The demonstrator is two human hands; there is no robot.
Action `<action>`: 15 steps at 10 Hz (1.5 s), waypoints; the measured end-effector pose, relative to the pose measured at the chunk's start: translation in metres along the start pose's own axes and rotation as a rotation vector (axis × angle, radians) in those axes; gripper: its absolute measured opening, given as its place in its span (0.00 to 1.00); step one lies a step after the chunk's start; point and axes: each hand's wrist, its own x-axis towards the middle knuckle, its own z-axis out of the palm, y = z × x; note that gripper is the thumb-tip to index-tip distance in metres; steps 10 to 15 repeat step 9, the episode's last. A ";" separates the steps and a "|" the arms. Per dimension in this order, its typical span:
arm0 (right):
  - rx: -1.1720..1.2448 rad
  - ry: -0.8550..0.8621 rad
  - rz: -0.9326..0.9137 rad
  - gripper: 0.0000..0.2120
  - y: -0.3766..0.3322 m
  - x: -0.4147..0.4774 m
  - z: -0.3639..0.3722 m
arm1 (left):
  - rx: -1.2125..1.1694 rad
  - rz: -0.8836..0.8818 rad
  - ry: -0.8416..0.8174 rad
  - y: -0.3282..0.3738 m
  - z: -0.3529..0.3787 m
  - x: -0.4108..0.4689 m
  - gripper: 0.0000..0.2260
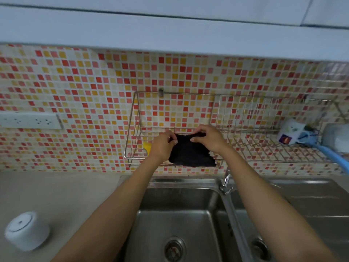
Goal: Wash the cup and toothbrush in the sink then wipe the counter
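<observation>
Pinching black crumpled cloth point(190, 154) along its top edge: left hand point(162, 143) and right hand point(207, 138) both with fingers curled onto the fabric, close together, just in front of wall-mounted steel wire rack point(273, 131). Hanging down across rack's front rail, above stainless steel double sink point(151, 205).

At rack's right end, a white printed cup with blue handle point(290, 134), lying on its side. Next to it a light-blue bar point(328, 155), probably the toothbrush, can't confirm.

Looks like washing done. Can't tell whether taking cloth for beige counter point(56, 195) or hanging it there.

Risks:
- Snagging cloth on rack wires if pulled straight out; could jolt rack and roll cup off. Lift first.
- Losing the fingertip pinch and dropping cloth into basin.
- Clipping cup with right forearm on a sideways swing.
- Dripping near white socket strip point(30, 121) on tiled wall, if wet.
- Knocking white round canister point(27, 230) when wiping left side of counter.
</observation>
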 end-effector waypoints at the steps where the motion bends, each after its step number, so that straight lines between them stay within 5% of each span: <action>1: -0.039 -0.031 0.016 0.08 0.015 0.008 0.016 | 0.109 -0.013 -0.010 -0.005 0.006 0.004 0.07; 4: -0.329 -0.020 -0.023 0.17 0.014 0.006 0.027 | 0.429 0.016 -0.251 -0.017 0.013 0.023 0.30; 5: -0.350 -0.118 -0.064 0.12 0.010 -0.009 0.039 | 0.278 0.017 -0.369 -0.018 0.013 0.023 0.25; 6: -0.340 -0.245 0.096 0.20 0.009 -0.017 0.042 | 0.263 -0.047 -0.442 -0.018 0.012 0.020 0.29; 8: -0.515 -0.178 0.109 0.28 -0.006 -0.030 0.039 | 0.415 0.034 -0.303 -0.007 0.012 0.011 0.20; 9: -0.535 -0.128 0.105 0.26 -0.013 -0.032 0.041 | 0.606 0.098 -0.071 -0.011 0.013 0.008 0.23; 15: -0.535 -0.128 0.105 0.26 -0.013 -0.032 0.041 | 0.606 0.098 -0.071 -0.011 0.013 0.008 0.23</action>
